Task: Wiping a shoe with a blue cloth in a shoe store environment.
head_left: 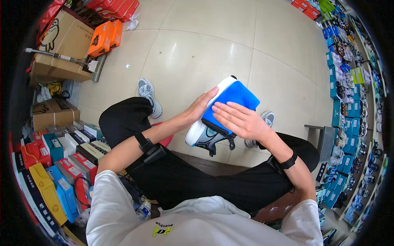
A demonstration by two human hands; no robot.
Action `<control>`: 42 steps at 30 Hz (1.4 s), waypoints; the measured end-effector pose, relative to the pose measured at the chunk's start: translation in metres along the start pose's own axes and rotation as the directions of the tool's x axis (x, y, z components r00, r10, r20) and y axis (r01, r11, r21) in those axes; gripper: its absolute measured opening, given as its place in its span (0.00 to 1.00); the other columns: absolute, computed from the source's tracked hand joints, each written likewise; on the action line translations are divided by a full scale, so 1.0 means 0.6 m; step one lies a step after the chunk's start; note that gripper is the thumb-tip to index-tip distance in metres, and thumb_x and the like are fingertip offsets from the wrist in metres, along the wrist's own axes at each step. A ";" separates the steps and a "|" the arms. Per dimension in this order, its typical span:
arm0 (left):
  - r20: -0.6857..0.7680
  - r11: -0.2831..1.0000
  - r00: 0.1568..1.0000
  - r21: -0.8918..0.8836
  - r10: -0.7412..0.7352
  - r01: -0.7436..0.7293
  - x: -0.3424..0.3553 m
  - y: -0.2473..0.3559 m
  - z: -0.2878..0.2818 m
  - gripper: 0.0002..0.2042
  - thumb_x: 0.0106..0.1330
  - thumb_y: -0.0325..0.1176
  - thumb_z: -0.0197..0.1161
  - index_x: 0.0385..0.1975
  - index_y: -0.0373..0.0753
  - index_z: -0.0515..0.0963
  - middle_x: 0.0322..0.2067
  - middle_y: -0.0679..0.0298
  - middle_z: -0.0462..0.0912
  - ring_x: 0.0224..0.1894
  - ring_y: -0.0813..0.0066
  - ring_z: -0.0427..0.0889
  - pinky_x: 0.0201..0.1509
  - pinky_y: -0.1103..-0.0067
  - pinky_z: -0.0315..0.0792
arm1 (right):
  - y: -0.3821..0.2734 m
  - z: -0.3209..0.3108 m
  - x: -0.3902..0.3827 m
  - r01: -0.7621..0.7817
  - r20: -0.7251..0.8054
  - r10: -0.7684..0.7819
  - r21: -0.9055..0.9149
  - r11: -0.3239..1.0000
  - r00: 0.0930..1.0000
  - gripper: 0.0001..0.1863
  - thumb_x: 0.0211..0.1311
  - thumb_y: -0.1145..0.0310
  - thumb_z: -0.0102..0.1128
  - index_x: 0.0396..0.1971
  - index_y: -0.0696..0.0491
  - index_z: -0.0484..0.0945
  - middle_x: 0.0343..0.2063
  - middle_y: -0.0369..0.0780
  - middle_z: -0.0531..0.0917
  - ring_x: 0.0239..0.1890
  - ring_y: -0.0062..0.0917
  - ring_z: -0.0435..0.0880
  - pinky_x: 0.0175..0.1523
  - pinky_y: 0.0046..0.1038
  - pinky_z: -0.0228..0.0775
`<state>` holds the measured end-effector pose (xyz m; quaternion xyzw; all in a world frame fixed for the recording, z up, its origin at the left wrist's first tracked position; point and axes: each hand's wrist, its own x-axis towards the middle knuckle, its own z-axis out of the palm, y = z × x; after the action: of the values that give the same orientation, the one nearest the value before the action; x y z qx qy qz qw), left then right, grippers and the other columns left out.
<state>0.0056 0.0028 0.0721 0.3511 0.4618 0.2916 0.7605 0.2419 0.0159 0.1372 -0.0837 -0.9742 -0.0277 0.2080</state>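
Observation:
A sneaker (199, 135) with a white sole, grey-teal upper and black straps is tilted in front of me, between my knees. My left hand (200, 105) grips it along the white sole on its left side. Across the shoe lies a blue, flat, cloth-like piece (242, 94) with a black band along its lower edge. My right hand (242, 123) rests on this blue piece, fingers stretched out flat and pointing up-left toward my left hand. The shoe's toe and much of its upper are hidden under the blue piece and my fingers.
Stacked shoe boxes (57, 172) crowd my left, with cardboard boxes (53, 117), orange boxes (100, 39) and a metal pole (51, 54) farther up. Shelves of shoes and teal boxes (351, 143) line my right beside a dark metal stand (324, 141). Pale floor tiles (205, 49) spread ahead.

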 end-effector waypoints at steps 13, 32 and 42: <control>0.037 0.998 0.999 -0.052 -0.031 0.033 0.012 0.008 -0.004 0.46 0.77 0.74 0.49 0.77 0.36 0.68 0.66 0.49 0.79 0.65 0.63 0.83 0.70 0.66 0.79 | 0.006 0.007 0.003 -0.012 0.004 0.012 -0.017 1.000 1.000 0.19 0.74 0.71 0.56 0.60 0.59 0.85 0.65 0.46 0.86 0.70 0.36 0.84 0.76 0.39 0.74; -0.102 0.996 0.994 0.090 0.033 -0.024 0.040 -0.043 -0.031 0.39 0.83 0.66 0.47 0.74 0.33 0.71 0.63 0.55 0.82 0.62 0.68 0.83 0.69 0.72 0.77 | 0.026 -0.003 -0.001 -0.147 -0.040 0.146 -0.008 0.989 0.988 0.20 0.74 0.73 0.56 0.61 0.58 0.84 0.67 0.45 0.85 0.71 0.35 0.83 0.75 0.41 0.74; 0.030 0.997 0.997 -0.012 0.075 -0.075 0.020 0.016 -0.004 0.42 0.81 0.70 0.47 0.74 0.33 0.71 0.63 0.51 0.82 0.63 0.63 0.83 0.70 0.68 0.77 | 0.017 -0.006 -0.004 -0.120 -0.047 0.121 0.028 0.992 0.992 0.19 0.72 0.73 0.59 0.60 0.59 0.84 0.65 0.46 0.86 0.70 0.36 0.84 0.74 0.39 0.76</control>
<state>0.0068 0.0184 0.0733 0.3683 0.4352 0.3172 0.7579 0.2475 0.0254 0.1397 -0.1389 -0.9623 -0.0048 0.2339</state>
